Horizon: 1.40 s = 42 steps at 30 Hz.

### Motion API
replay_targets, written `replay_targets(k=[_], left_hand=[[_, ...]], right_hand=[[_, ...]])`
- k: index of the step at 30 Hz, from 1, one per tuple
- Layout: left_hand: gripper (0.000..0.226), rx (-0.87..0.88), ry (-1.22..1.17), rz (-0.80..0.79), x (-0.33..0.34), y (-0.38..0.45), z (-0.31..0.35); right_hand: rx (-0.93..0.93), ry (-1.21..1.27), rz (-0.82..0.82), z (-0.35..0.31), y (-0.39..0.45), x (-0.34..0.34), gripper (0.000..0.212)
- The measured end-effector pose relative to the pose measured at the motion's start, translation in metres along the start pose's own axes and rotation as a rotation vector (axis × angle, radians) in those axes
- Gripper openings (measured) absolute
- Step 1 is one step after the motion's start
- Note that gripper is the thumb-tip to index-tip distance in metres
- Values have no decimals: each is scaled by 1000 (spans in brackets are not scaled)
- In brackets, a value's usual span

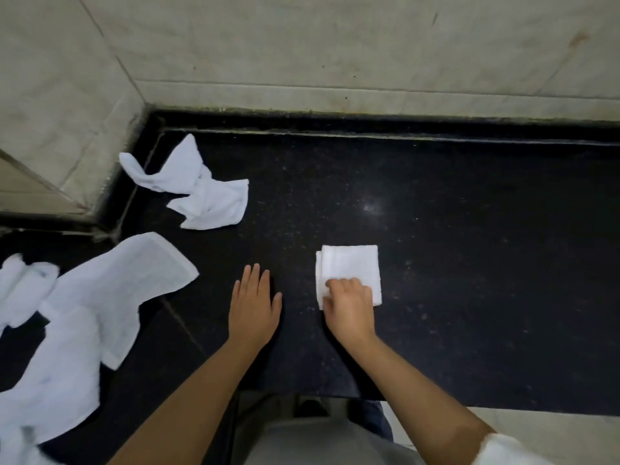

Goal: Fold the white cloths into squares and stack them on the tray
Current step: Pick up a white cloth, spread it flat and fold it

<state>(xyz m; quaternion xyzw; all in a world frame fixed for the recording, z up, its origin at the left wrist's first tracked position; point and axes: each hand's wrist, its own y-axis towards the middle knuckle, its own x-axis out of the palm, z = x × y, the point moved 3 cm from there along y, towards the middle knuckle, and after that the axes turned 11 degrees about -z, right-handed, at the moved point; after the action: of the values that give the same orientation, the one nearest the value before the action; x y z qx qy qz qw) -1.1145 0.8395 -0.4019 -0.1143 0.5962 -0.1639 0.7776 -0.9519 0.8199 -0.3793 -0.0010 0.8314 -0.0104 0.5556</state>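
The small white terry cloth folded into a square (349, 268) lies on the black speckled stone counter (469, 263), right of centre and near the front edge. The right hand (350, 308) rests on its near-left corner with fingers curled over the cloth, apparently pinching the layered edge; exactly how many layers it has cannot be made out. The left hand (254, 305) lies flat on the bare counter just left of the square, fingers straight and together, holding nothing.

The folded cloth looks light, soft and limp. It will likely sag and fall open if lifted by one corner, so a better hold would be along the stacked edge on its left side, where the folds show, or with a flat hand slid beneath and the other on top. The polished counter probably lets the cloth slide easily, which helps in squaring it but means it may shift under a push.

Other cloths wait unfolded: a crumpled, twisted white cloth (194, 189) at the far left by the wall corner, a larger spread white towel (100, 297) at the near left, and a bunched white cloth (25, 283) at the left edge, cut off by the frame. How many cloths make up that left heap is unclear. No tray is in view, so where the stack goes cannot be told. A white sleeve (510, 451) is clipped at the lower right.
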Motion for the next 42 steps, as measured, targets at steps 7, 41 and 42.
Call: replay_targets(k=[7,41,42], left_hand=[[49,7,-74,24,15,-15,-16],[15,692,359,276,28,-8,111],[19,745,352,314,27,-12,126]], right_hand=[[-142,-26,22,13,-6,20,15],[-313,-285,-12,104,-31,-57,15],[-307,-235,2,118,-37,-68,20]])
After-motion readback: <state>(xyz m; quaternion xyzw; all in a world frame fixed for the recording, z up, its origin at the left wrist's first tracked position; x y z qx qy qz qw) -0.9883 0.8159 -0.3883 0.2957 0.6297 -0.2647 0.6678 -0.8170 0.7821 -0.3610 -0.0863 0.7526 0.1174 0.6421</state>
